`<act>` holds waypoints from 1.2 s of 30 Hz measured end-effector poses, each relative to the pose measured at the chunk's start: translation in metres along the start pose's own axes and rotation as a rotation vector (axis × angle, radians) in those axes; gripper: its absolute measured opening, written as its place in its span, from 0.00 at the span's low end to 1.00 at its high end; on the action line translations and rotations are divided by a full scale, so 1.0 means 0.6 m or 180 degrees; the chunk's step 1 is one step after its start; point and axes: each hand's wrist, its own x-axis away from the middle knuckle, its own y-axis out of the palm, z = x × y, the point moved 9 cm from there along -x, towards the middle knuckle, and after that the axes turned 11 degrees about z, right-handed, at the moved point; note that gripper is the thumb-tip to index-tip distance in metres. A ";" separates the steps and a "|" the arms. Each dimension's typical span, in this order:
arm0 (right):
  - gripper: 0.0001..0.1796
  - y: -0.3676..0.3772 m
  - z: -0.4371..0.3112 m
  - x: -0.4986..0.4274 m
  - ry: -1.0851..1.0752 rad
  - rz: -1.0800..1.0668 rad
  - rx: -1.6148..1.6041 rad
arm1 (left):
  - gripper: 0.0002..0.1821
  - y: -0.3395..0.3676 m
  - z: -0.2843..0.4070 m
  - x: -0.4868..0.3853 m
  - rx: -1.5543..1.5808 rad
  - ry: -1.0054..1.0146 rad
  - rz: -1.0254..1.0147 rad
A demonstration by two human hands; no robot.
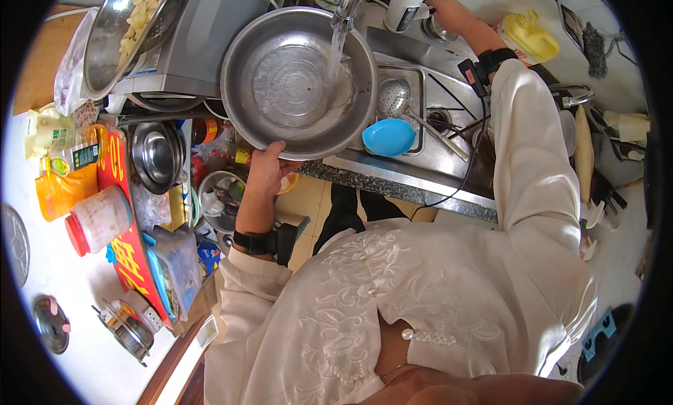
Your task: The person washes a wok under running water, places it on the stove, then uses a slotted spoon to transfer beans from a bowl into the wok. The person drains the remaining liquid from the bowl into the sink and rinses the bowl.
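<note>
My left hand point(271, 173) grips the near rim of a wide stainless steel basin point(294, 89). Water runs from a chrome faucet point(344, 16) into the basin, whose bottom shows through the shallow water. At the upper right, my right hand point(452, 17) reaches to the back of the sink, at a small metal fitting beside a white appliance point(406, 5); its fingers are partly hidden, so its hold is unclear. A perforated metal skimmer point(395, 98) and a light blue plastic bowl point(389, 137) lie in the steel sink point(441, 163) between my hands.
A metal bowl of peeled garlic cloves point(142, 23) stands at the upper left on a grey appliance point(210, 37). A shelf with steel bowls point(155, 155) and a red-lidded jar point(100, 221) is at left. A yellow jug point(528, 37) stands behind my right arm. A black cable hangs over the granite counter edge point(357, 184).
</note>
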 end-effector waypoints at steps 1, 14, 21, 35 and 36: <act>0.21 0.000 0.002 0.005 0.0024 0.0106 -0.0018 | 0.18 0.001 0.001 0.000 -0.0020 0.0014 -0.0002; 0.12 -0.016 -0.039 0.022 0.0392 0.0159 0.0339 | 0.17 0.011 -0.001 0.005 0.0006 0.0057 -0.0064; 0.18 -0.013 0.020 -0.004 0.0362 0.0157 0.0368 | 0.17 0.005 -0.017 -0.002 0.0019 -0.0083 -0.0118; 0.13 -0.017 0.012 -0.035 0.0622 0.0338 0.0443 | 0.17 0.010 -0.052 -0.010 0.0009 -0.0404 -0.0357; 0.13 -0.017 0.012 -0.036 0.0645 0.0361 0.0371 | 0.17 0.010 -0.057 -0.011 0.0011 -0.0479 -0.0370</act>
